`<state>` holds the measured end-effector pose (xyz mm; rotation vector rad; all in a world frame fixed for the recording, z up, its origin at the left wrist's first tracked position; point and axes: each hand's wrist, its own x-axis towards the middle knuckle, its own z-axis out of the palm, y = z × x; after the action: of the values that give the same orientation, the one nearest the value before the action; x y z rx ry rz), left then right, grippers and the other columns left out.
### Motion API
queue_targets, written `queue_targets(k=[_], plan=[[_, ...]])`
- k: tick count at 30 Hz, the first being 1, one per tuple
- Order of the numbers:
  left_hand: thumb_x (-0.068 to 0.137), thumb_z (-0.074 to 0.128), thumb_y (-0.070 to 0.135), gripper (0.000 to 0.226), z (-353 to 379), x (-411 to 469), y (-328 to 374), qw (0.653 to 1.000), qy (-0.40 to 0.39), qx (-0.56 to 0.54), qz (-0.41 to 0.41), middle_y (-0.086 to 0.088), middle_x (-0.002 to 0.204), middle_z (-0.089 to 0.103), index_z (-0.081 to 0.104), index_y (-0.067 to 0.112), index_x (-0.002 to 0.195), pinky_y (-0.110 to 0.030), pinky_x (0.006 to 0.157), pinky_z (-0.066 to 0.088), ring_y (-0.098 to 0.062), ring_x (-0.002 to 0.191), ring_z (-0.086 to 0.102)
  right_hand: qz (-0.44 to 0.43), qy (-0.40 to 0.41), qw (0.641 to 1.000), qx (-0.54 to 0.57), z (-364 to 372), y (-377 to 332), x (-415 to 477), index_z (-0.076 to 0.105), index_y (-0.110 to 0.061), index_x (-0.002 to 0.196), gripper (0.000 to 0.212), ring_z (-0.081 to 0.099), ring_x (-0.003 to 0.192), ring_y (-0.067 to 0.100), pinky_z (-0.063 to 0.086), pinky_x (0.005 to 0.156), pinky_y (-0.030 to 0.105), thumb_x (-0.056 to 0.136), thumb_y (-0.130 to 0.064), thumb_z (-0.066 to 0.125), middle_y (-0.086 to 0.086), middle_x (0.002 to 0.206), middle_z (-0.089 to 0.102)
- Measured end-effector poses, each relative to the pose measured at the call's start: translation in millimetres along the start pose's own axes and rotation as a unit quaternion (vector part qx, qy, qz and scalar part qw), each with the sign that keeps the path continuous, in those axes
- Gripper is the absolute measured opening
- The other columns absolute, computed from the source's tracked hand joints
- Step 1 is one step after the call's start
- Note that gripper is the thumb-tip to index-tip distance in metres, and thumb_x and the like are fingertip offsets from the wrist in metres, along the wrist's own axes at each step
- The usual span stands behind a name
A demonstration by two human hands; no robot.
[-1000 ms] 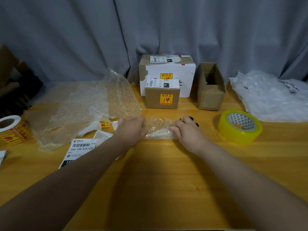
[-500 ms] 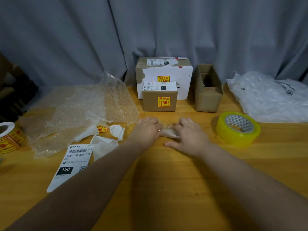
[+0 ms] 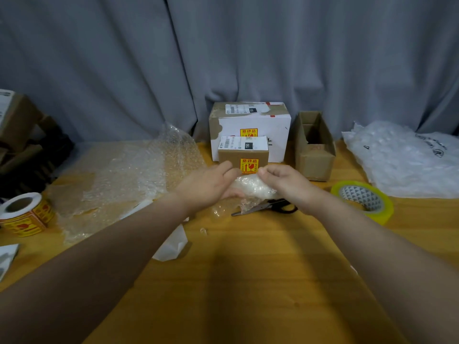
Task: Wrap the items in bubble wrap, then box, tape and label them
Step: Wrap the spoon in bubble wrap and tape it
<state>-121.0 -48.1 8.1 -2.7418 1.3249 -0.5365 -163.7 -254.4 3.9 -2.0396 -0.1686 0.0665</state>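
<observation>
Grey curtain (image 3: 124,58) backs a wooden table (image 3: 248,281); left grip (image 3: 206,187) and right grip (image 3: 285,184) clamp one bubble-wrapped bundle (image 3: 250,186).

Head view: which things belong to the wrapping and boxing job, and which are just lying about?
Job: bubble-wrapped bundle, held by left hand and right hand; bubble wrap sheet; scissors; open cardboard box; tape roll; sticker roll.
Lying about: small sealed box and large sealed box, both already labelled; white plastic bag; paper scraps.

Head-worn camera looks forward and down across the table (image 3: 248,281) (wide-angle, close) toward the curtain (image 3: 223,58).
</observation>
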Motion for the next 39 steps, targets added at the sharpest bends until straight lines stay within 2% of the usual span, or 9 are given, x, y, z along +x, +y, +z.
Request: queue_targets(k=[3,10,17,22,25,27,30,35,39], plan=[[0.085,0.041,0.061,0.068,-13.7,4.7,6.4,0.998,-0.066,0.011,-0.004,-0.003,0.115,0.048,0.038,0.014,0.134,-0.034,0.07,0.049,-0.02,0.089,0.057,0.006,0.037,0.997,0.073,0.8,-6.1,2.0,0.064,-0.014,0.096,0.024,0.057,0.083,0.016,0.045,0.082,0.036,0.096,-0.035,0.054,0.005,0.09,0.064],[0.091,0.051,0.048,0.026,-24.1,21.8,20.7,0.971,-0.109,-0.19,-0.097,0.008,0.071,0.053,0.055,0.023,0.084,-0.031,0.065,0.043,-0.018,0.076,0.055,-0.169,0.081,0.878,-0.441,-2.5,-9.7,-9.8,0.054,-0.026,0.087,0.066,0.054,0.087,0.018,0.035,0.064,0.031,0.082,-0.079,0.016,-0.006,0.084,0.055],[0.089,0.028,0.065,0.06,-30.5,17.8,35.9,0.997,-0.07,-0.01,-0.031,-0.001,0.106,0.064,0.043,0.022,0.129,-0.038,0.073,0.053,-0.022,0.093,0.062,-0.088,0.087,0.952,-0.281,-17.2,-3.5,-10.0,0.041,-0.015,0.051,0.061,0.04,0.049,0.016,0.034,0.053,0.035,0.088,-0.063,0.037,0.0,0.049,0.039],[0.093,0.038,0.056,0.049,-24.1,17.8,50.1,0.985,-0.143,-0.052,-0.076,-0.005,0.096,0.061,0.044,0.011,0.109,-0.032,0.067,0.043,-0.023,0.084,0.056,0.01,0.108,0.989,-0.101,-22.5,-1.1,-19.8,0.066,-0.009,0.084,0.056,0.055,0.081,0.017,0.039,0.073,0.03,0.098,-0.051,0.032,0.004,0.082,0.062],[0.094,0.039,0.055,0.051,-8.0,12.2,48.4,0.965,-0.156,-0.123,-0.171,-0.009,0.102,0.062,0.049,0.009,0.111,-0.034,0.07,0.044,-0.024,0.085,0.056,0.07,0.255,0.921,-0.285,-51.8,19.7,-31.6,0.058,-0.013,0.121,0.049,0.051,0.114,0.027,0.038,0.094,0.037,0.099,-0.048,0.033,0.009,0.121,0.058],[0.094,0.042,0.054,0.051,2.8,3.1,45.7,0.952,-0.125,-0.171,-0.219,-0.007,0.099,0.062,0.053,0.009,0.115,-0.031,0.067,0.041,-0.02,0.083,0.053,0.224,0.201,0.821,-0.485,-62.2,34.7,-45.1,0.045,-0.014,0.13,0.048,0.042,0.124,0.034,0.033,0.101,0.043,0.095,-0.047,0.042,0.015,0.132,0.046],[0.092,0.045,0.054,0.047,11.7,-10.0,44.4,0.937,-0.098,-0.207,-0.264,0.0,0.085,0.055,0.055,0.011,0.107,-0.031,0.062,0.043,-0.015,0.075,0.052,0.309,0.101,0.785,-0.527,-56.1,48.6,-61.0,0.035,-0.014,0.134,0.049,0.048,0.121,0.031,0.036,0.105,0.044,0.091,-0.033,0.051,0.009,0.122,0.053],[0.092,0.049,0.05,0.045,10.9,-20.9,44.3,0.909,-0.067,-0.269,-0.311,0.0,0.085,0.055,0.055,0.008,0.109,-0.026,0.058,0.041,-0.014,0.075,0.052,0.171,0.144,0.828,-0.515,-43.5,40.6,-60.4,0.032,-0.019,0.135,0.047,0.059,0.094,0.03,0.043,0.076,0.036,0.093,-0.02,0.052,0.005,0.088,0.057],[0.09,0.052,0.05,0.047,-4.2,-25.0,43.6,0.855,-0.007,-0.376,-0.357,-0.003,0.086,0.059,0.05,0.011,0.117,-0.026,0.053,0.044,-0.015,0.07,0.056,0.081,0.153,0.969,-0.176,-25.5,1.9,-49.5,0.047,-0.024,0.133,0.045,0.053,0.117,0.026,0.047,0.085,0.035,0.092,-0.034,0.061,0.004,0.129,0.056]])
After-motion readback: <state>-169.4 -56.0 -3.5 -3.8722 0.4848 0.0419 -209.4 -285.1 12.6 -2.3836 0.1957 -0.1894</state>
